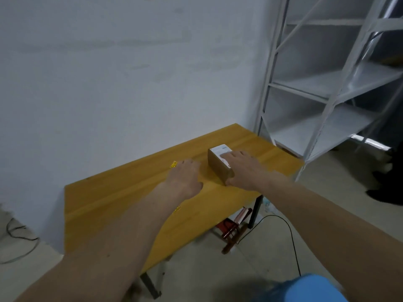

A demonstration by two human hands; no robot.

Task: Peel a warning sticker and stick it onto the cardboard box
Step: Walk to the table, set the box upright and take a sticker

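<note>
1. Sticker (173, 164) is lying flat on the wooden table (109, 199) toward the far left, a small yellow patch with dark marks too blurred to read; it is sitting within easy reach, probably so that it can be picked at without leaning.
2. Left hand (185, 179) is resting palm down on the table just beside that sticker, fingers pointing toward it. The fingertips are lying near its right edge, but I cannot tell whether they are pinching a corner or are simply spread loose on the wood.
3. Another scrap of yellow (177, 209) is peeking out along the left forearm nearer the table's front; it may be a second sticker or backing sheet, though the arm is hiding most of it.
4. Cardboard box (219, 165) is standing on the table to the right of the left hand, with a white label on its top face.
5. Right hand (242, 168) is lying over the box's top and near end, fingers draped and pressing down rather than lifting, seemingly steadying it so the box is not sliding while the sticker is worked loose.
</note>
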